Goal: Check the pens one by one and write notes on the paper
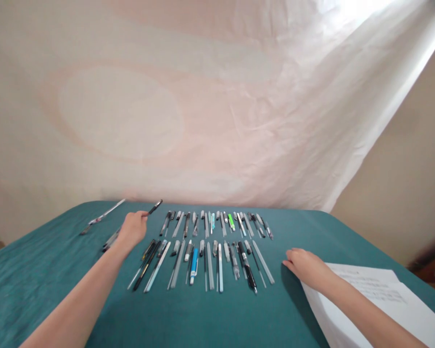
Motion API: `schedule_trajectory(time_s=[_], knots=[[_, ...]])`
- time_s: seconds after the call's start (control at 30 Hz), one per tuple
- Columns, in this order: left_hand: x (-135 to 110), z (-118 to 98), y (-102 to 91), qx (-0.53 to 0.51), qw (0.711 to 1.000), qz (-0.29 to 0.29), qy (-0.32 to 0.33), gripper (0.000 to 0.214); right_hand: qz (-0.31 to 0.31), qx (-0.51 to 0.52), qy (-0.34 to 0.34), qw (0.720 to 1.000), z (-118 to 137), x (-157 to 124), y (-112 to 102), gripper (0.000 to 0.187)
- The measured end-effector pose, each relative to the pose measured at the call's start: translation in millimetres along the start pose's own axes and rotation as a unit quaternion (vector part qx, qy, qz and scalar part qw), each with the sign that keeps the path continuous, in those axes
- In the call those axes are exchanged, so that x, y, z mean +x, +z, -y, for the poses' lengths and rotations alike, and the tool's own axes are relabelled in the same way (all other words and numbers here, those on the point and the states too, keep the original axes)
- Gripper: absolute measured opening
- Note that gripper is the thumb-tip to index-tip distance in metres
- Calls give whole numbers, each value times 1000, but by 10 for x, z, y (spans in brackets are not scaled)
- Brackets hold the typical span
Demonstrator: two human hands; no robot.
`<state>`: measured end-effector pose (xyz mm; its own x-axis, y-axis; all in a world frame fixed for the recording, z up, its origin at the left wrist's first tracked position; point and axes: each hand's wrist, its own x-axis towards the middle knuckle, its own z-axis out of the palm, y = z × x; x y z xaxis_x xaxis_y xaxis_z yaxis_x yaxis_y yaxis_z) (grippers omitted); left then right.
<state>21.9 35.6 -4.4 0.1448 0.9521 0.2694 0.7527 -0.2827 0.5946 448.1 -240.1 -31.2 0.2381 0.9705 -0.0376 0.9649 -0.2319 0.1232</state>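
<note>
My left hand (133, 228) is closed around a dark pen (153, 208), holding it just left of the far row of pens (217, 222). A nearer row of pens (206, 263) lies in front of it on the teal tablecloth (203, 319). My right hand (306, 268) rests on the cloth to the right of the nearer row. Its fingers are loosely curled and hold nothing, at the corner of a white printed sheet (380, 299).
Two or three loose pens (101, 218) lie apart at the far left of the table. A pale draped sheet (203, 106) hangs behind the table. A beige wall (413, 183) stands at the right.
</note>
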Motion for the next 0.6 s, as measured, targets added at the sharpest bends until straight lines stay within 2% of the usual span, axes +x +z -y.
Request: schedule_trajectory(time_s=[0.17,0.33,0.37,0.43,0.5,0.6], knots=[[-169,-546,173,-182,981,66,-10,34,-68,-53,-61,994,-45,26,57,17],[-703,-1220,413,-333,922,197,-1,37,-91,-70,-94,989,-142,66,108,11],[-829,-1339,454,-361,905,227,-8,38,-93,-75,-99,988,-163,74,112,12],[-1072,-1537,530,-481,808,329,-91,36,-97,-86,-110,985,-203,94,117,14],[-1278,-1673,600,-530,742,386,-140,33,-99,-97,-122,983,-243,116,125,15],[-1492,-1777,692,-551,695,421,-188,29,-102,-104,-128,981,-301,148,146,15]])
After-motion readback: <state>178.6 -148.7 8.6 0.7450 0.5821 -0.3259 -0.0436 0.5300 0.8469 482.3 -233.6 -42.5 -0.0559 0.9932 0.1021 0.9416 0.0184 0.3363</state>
